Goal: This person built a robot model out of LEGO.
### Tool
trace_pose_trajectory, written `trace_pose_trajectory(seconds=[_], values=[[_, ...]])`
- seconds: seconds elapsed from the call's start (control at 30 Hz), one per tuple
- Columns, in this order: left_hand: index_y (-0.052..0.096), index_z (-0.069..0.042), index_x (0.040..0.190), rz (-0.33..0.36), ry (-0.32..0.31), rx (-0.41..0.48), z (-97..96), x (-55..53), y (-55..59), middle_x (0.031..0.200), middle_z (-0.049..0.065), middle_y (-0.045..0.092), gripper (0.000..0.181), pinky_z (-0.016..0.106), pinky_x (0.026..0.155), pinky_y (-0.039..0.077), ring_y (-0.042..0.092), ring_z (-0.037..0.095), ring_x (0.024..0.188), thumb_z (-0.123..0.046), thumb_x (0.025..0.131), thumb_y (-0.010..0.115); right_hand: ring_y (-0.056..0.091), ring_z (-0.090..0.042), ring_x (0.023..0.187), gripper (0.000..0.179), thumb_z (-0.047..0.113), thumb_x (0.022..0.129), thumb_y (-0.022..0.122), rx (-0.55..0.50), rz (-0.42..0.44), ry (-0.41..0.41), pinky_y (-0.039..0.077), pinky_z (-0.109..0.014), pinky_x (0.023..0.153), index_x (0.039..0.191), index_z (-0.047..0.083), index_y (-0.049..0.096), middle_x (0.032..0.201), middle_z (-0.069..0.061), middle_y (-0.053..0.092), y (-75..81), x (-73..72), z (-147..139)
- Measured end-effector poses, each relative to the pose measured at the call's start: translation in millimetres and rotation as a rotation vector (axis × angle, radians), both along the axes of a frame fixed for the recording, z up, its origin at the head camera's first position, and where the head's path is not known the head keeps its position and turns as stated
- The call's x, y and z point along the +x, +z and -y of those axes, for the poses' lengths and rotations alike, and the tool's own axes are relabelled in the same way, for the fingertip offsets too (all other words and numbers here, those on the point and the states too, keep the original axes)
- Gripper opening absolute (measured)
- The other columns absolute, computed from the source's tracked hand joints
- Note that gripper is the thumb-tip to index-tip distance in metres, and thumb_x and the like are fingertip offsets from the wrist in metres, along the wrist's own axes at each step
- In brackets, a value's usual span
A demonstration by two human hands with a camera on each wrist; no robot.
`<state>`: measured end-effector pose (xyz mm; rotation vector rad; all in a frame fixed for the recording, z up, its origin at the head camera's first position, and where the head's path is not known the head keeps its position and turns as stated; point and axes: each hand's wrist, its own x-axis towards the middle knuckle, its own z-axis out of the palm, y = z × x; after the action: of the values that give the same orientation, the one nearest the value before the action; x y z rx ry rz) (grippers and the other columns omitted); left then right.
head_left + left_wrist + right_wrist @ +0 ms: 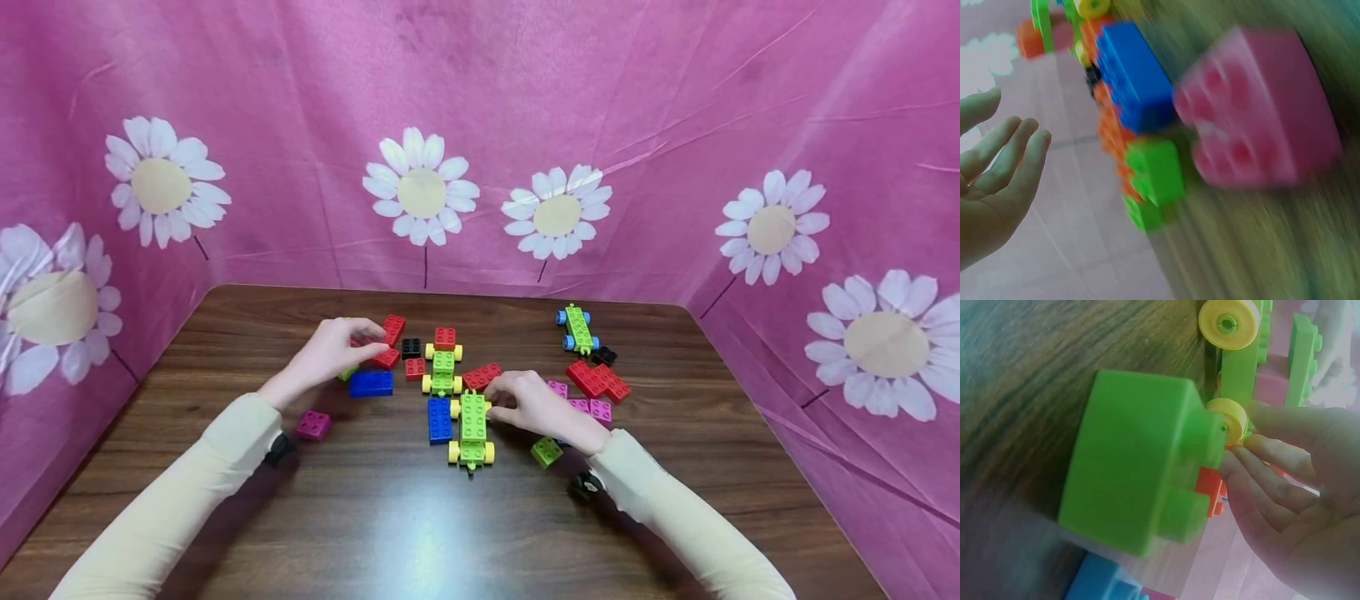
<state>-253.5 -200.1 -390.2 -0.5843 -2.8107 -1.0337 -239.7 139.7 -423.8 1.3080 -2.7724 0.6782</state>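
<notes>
Lime-green toy car (473,417), yellow wheels (489,452)

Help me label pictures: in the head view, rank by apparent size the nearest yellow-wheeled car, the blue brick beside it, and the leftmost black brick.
1. Yellow-wheeled car
2. Blue brick
3. Black brick, though it lies farther away

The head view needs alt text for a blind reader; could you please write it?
A person's right hand is at a green toy base with yellow wheels, the left hand open near red bricks; behind the brown table hangs a pink flowered cloth.
</notes>
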Motion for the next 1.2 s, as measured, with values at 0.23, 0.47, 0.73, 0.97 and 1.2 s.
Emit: trace_pose_trajectory(seconds=[0.23,0.47,0.73,0.97,1.2], values=[[0.07,0.004,0.109,-0.024,0.081,-0.03,25.1,-17.4,-12.4,0.103,0.022,0.074,0.026,0.044,0.079,0.055,0.07,0.033,0.09,-0.014,0.09,0.07,0.07,-0.016,0.081,0.016,0.013,0.087,0.075,-0.013,-0.032,-0.003,0.059,-0.028,0.072,0.1,0.005,0.071,0.093,-0.007,0.074,3.0,3.6,0.5],[0.068,0.009,0.109,-0.013,0.045,-0.072,32.8,-32.3,-22.8,0.105,0.026,0.072,0.026,0.049,0.082,0.056,0.071,0.038,0.092,-0.002,0.086,0.069,0.068,-0.013,0.08,0.017,0.014,0.087,0.075,-0.017,-0.034,-0.003,0.057,-0.023,0.071,0.101,0.006,0.071,0.092,-0.006,0.074,1.6,5.0,0.8],[0.065,0.011,0.116,0.026,0.028,-0.134,33.6,-42.6,-26.2,0.113,0.028,0.069,0.035,0.051,0.087,0.055,0.069,0.041,0.098,0.007,0.082,0.063,0.069,-0.015,0.081,0.018,0.014,0.088,0.074,-0.016,-0.007,-0.005,0.058,-0.028,0.072,0.103,0.005,0.071,0.094,-0.007,0.074,1.6,4.9,0.7],[0.067,0.008,0.117,0.035,0.006,-0.226,34.4,-47.2,-26.4,0.115,0.028,0.069,0.035,0.053,0.092,0.052,0.068,0.041,0.103,0.004,0.082,0.066,0.068,-0.014,0.081,0.017,0.015,0.088,0.074,-0.022,0.007,-0.01,0.058,-0.027,0.072,0.103,0.006,0.071,0.094,-0.006,0.074,2.0,4.7,-0.7],[0.071,0.007,0.109,-0.015,-0.014,-0.294,34.7,-48.7,-26.6,0.108,0.027,0.071,0.032,0.053,0.09,0.05,0.065,0.038,0.097,0.004,0.078,0.07,0.068,-0.015,0.081,0.017,0.014,0.088,0.074,-0.031,0.013,0.005,0.058,-0.028,0.073,0.103,0.005,0.07,0.094,-0.007,0.074,2.8,4.5,-1.4]])
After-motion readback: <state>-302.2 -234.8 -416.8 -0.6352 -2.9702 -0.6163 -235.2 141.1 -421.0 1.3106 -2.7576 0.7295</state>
